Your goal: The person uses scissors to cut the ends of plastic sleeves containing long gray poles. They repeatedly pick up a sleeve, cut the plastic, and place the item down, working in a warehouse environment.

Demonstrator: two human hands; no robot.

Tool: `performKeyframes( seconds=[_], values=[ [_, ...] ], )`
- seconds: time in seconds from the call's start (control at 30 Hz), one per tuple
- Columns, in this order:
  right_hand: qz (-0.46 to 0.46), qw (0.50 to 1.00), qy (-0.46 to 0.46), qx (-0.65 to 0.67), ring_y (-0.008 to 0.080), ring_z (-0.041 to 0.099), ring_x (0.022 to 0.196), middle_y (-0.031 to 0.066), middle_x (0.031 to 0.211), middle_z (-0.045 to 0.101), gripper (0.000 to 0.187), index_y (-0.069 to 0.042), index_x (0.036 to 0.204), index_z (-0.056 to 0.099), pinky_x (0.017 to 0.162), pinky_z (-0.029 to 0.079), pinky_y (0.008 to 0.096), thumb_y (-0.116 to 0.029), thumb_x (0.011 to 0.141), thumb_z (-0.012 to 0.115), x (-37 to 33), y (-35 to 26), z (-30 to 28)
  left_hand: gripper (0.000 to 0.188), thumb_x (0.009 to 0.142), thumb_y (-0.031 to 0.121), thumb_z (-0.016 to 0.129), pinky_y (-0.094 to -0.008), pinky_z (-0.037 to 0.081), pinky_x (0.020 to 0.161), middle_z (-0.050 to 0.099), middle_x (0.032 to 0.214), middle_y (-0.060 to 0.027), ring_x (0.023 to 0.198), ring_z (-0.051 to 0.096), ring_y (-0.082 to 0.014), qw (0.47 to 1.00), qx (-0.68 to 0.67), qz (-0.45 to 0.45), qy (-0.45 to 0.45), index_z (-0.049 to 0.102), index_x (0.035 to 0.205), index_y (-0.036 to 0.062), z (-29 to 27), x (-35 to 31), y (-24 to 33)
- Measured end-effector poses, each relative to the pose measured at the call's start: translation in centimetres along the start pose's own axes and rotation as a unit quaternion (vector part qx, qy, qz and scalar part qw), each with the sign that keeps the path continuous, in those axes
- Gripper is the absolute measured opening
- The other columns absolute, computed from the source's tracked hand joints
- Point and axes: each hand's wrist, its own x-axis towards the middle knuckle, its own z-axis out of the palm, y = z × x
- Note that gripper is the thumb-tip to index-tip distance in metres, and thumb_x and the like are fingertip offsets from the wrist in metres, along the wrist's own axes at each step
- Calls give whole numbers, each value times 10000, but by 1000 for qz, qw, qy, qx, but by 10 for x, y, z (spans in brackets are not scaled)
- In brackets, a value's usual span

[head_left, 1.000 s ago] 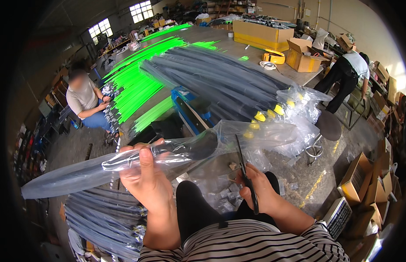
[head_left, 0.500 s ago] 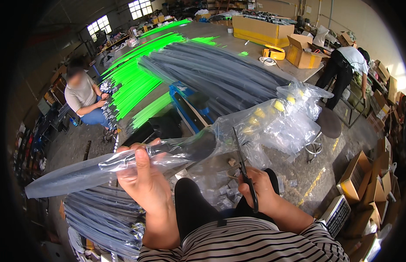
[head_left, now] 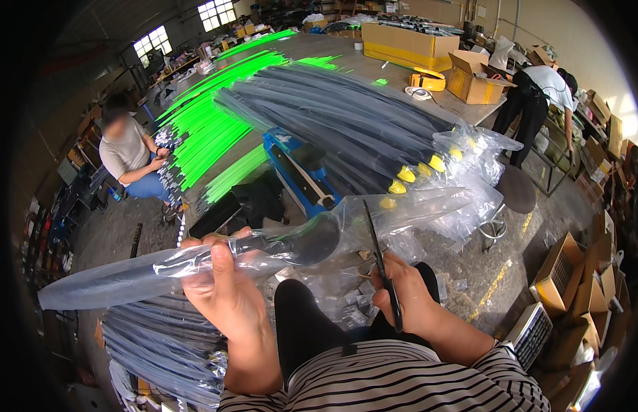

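Observation:
My left hand (head_left: pixel 226 285) is closed around a long dark item with a thick curved end (head_left: pixel 312 240). A clear plastic sleeve (head_left: pixel 113 280) encloses that item and runs past its curved end to the right. In my right hand (head_left: pixel 409 296) is a pair of black scissors (head_left: pixel 378 257), seen nearly edge-on with the blades pointing up. The blades cross the loose, flattened part of the sleeve just right of the curved end; whether they are parted cannot be made out.
Ahead, a table carries sleeved dark items (head_left: pixel 332 113) with yellow tips (head_left: pixel 437 163), green rods (head_left: pixel 216 130) and a blue sealing device (head_left: pixel 298 172). More sleeved items (head_left: pixel 161 336) lie at lower left. One person (head_left: pixel 130 151) sits left; another (head_left: pixel 542 96) bends at right near cardboard boxes (head_left: pixel 562 275).
The sleeve's loose right end has dropped and narrowed, uncovering more yellow tips behind it. My right hand and the scissors have shifted slightly up and left; my left hand keeps its grip.

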Motion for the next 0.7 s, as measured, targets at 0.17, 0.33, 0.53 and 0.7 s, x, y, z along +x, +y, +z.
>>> performKeyframes(
  seconds=[0.17, 0.33, 0.53, 0.7],
  values=[
    [-27, 999, 39, 10, 371, 457, 580, 171, 646, 434, 440, 15, 629, 429, 505, 372, 393, -370, 769, 592, 1, 2, 4, 212, 808, 44, 572, -252, 446, 581, 539, 837, -55, 792, 571, -243, 1000, 0, -8, 4, 484, 1000, 65, -1, -2, 2],
    [-44, 996, 72, 24, 339, 437, 503, 139, 565, 408, 406, -1, 573, 419, 457, 350, 378, -297, 774, 611, -2, 7, 10, 239, 778, 33, 603, -356, 532, 665, 515, 813, -45, 722, 560, -180, 999, -6, -27, 30, 465, 973, 54, 7, -3, 7],
    [-46, 997, 67, 8, 343, 467, 558, 149, 594, 427, 437, 6, 580, 424, 488, 364, 390, -344, 771, 603, 2, 4, 9, 242, 784, 39, 599, -297, 513, 601, 526, 825, -55, 747, 583, -224, 999, -1, -35, 17, 467, 986, 57, 4, -6, 7],
    [-33, 998, 58, 10, 305, 452, 521, 117, 602, 443, 495, -17, 649, 440, 484, 350, 350, -470, 847, 415, 6, -1, 11, 235, 804, 51, 578, -251, 482, 562, 540, 842, -66, 762, 590, -242, 999, -1, -43, 10, 472, 1013, 68, -5, -8, 5]
  ],
)
